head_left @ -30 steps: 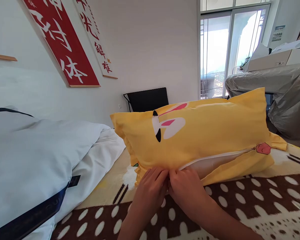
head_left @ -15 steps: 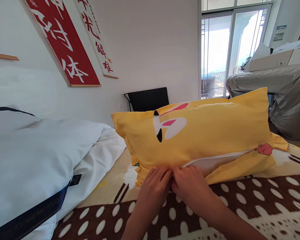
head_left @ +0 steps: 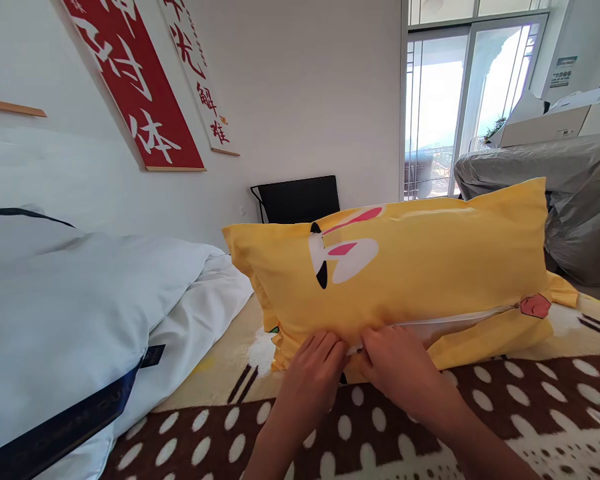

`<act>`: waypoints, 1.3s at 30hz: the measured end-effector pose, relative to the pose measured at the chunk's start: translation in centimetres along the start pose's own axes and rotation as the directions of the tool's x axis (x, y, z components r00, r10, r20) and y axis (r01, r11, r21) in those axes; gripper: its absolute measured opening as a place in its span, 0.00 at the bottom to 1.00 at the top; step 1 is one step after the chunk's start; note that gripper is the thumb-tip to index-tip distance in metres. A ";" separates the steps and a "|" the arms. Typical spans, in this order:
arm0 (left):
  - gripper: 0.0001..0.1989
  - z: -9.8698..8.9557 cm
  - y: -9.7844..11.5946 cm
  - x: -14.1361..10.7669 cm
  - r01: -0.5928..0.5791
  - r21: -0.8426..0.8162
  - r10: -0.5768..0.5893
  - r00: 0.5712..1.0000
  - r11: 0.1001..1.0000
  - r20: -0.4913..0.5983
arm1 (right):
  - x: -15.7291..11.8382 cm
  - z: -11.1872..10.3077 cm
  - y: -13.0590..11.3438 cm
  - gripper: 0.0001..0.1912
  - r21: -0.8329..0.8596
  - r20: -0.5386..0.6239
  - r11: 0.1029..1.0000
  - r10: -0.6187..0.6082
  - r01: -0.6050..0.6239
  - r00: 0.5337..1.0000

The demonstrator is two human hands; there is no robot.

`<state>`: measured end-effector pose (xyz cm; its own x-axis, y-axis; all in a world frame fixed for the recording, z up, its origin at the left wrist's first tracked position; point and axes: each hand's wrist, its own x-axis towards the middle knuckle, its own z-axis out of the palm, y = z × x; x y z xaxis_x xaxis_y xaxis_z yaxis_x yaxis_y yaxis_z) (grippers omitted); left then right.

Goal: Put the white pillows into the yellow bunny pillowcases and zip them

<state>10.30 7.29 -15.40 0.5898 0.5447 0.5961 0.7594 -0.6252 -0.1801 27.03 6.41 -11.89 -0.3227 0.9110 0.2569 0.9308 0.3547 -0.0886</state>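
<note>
- Right hand (head_left: 397, 363): moved right along the near side of the yellow pillowcase (head_left: 430, 260), bent fingers at the opening's edge.
- Left hand (head_left: 316, 365): formerly against the right hand; a narrow gap now separates them.
- White strip (head_left: 353, 350): now exposed in that gap.
- Opening (head_left: 445, 328): visible part shorter and narrower, its left end further right.

Single head-worn view, forward and down, close to the hands (head_left: 316, 367)
</note>
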 end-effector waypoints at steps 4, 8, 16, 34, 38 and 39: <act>0.09 -0.2 -0.1 0.0 0.014 0.010 -0.014 1.000 1.000 -0.021 | 0.5 0.5 -0.5 0.07 0.033 -0.016 0.999 0.017 -0.016 1.000; 0.09 -0.5 -0.2 0.0 0.025 0.015 -0.025 0.999 1.000 -0.035 | 0.9 0.7 -0.8 0.07 0.070 -0.011 0.997 0.031 -0.030 0.999; 0.08 -0.2 -0.4 -0.1 0.040 -0.005 -0.040 0.999 0.999 -0.014 | 1.0 1.0 -0.8 0.07 0.052 0.007 0.999 -0.005 0.005 1.000; 0.07 -0.4 -0.4 -0.1 0.069 -0.026 -0.068 0.997 0.997 0.027 | 0.9 0.6 0.0 0.09 0.068 -0.017 0.997 0.049 -0.048 0.999; 0.06 -0.3 -0.5 -0.3 0.077 -0.041 -0.075 0.996 0.996 0.046 | 0.9 0.4 0.2 0.09 0.062 -0.021 0.996 0.059 -0.058 0.998; 0.06 -0.3 -0.5 -0.3 0.077 -0.045 -0.075 0.996 0.996 0.045 | 0.9 0.5 0.3 0.09 0.061 -0.024 0.997 0.059 -0.057 0.998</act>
<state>9.69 7.27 -15.28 0.5426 0.6146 0.5726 0.7896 -0.6056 -0.0982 26.95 7.40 -12.13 -0.2635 0.9249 0.2741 0.9355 0.3143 -0.1613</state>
